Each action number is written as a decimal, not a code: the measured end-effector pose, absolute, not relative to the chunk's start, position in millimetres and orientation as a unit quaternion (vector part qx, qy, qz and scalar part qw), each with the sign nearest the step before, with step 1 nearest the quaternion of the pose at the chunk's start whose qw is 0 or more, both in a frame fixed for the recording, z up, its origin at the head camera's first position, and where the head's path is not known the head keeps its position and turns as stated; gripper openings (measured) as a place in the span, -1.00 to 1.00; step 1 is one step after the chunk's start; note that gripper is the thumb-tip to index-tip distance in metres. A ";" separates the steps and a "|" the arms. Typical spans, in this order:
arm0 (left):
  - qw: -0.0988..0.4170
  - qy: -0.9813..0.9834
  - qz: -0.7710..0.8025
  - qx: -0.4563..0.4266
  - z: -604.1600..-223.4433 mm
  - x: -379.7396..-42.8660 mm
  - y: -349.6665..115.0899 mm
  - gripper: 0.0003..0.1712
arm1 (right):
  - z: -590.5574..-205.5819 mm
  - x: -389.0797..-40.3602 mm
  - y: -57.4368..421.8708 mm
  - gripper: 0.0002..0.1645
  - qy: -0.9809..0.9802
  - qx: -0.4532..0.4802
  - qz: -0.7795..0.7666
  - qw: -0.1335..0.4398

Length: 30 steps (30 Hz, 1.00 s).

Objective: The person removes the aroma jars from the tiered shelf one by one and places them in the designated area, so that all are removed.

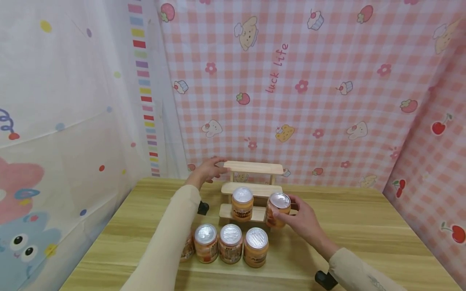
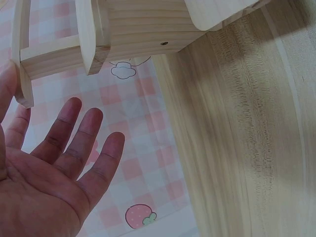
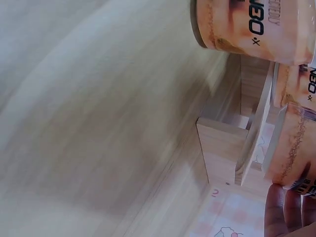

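A small three-step wooden shelf (image 1: 252,188) stands near the back of the table. My left hand (image 1: 208,171) is at the left end of its top board, fingers extended. In the left wrist view, the thumb and index finger touch that board's end, and the other fingers are spread. My right hand (image 1: 303,220) grips an orange can (image 1: 278,210) with a silver lid at the right end of the lowest board. Whether its base touches the board, I cannot tell. Another orange can (image 1: 242,205) stands upright left of it on that board.
Several matching cans (image 1: 231,244) stand in a row on the table (image 1: 349,226) before the shelf; my left arm partly covers the leftmost. A pink checked cloth (image 1: 309,101) hangs behind. Black wrist devices (image 1: 325,279) sit by both sleeves.
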<state>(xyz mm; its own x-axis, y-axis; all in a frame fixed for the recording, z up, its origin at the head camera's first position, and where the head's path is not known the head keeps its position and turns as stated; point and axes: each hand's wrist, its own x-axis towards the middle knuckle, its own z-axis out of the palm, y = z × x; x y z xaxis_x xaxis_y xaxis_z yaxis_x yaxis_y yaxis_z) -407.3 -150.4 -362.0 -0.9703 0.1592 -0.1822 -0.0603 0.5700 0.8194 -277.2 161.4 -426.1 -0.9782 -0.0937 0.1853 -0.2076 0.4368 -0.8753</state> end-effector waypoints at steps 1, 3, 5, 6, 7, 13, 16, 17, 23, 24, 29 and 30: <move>0.118 0.878 0.463 0.028 -362.0 -407.3 -150.3 -0.36 | -425.6 -275.1 163.3 -0.25 -0.845 0.091 0.525 0.054; 0.118 0.877 0.464 0.026 -362.3 -407.5 -150.3 -0.37 | -424.8 -270.8 167.6 -0.26 -0.844 0.094 0.526 0.051; 0.118 0.878 0.463 0.027 -362.4 -407.4 -149.9 -0.37 | -424.7 -265.9 172.5 -0.25 -0.843 0.097 0.526 0.047; 0.118 0.879 0.462 0.027 -362.3 -407.4 -149.8 -0.37 | -424.8 -263.7 175.0 -0.24 -0.843 0.098 0.527 0.044; 0.119 0.878 0.462 0.027 -362.0 -407.3 -149.7 -0.36 | -425.1 -261.6 177.5 -0.24 -0.843 0.098 0.527 0.041; 0.120 0.877 0.465 0.025 -361.2 -407.1 -150.4 -0.37 | -430.9 -248.1 189.5 -0.20 -0.845 0.098 0.525 0.009; 0.123 0.875 0.467 0.026 -361.7 -406.9 -150.5 -0.37 | -436.5 -241.8 193.0 -0.19 -0.845 0.102 0.525 -0.007; 0.123 0.875 0.467 0.027 -361.8 -406.8 -150.6 -0.37 | -438.5 -240.1 193.7 -0.18 -0.844 0.104 0.525 -0.010; 0.119 0.875 0.468 0.025 -362.3 -407.7 -151.7 -0.37 | -452.2 -234.7 195.5 -0.20 -0.830 0.141 0.540 -0.025; 0.120 0.874 0.469 0.024 -362.5 -407.8 -151.7 -0.37 | -454.7 -233.9 196.0 -0.20 -0.825 0.150 0.545 -0.030; 0.123 0.872 0.474 0.026 -362.4 -407.2 -150.9 -0.37 | -463.8 -230.3 197.6 -0.21 -0.812 0.168 0.556 -0.057; 0.123 0.871 0.475 0.025 -362.4 -407.0 -150.8 -0.37 | -464.7 -229.8 197.6 -0.20 -0.812 0.167 0.556 -0.058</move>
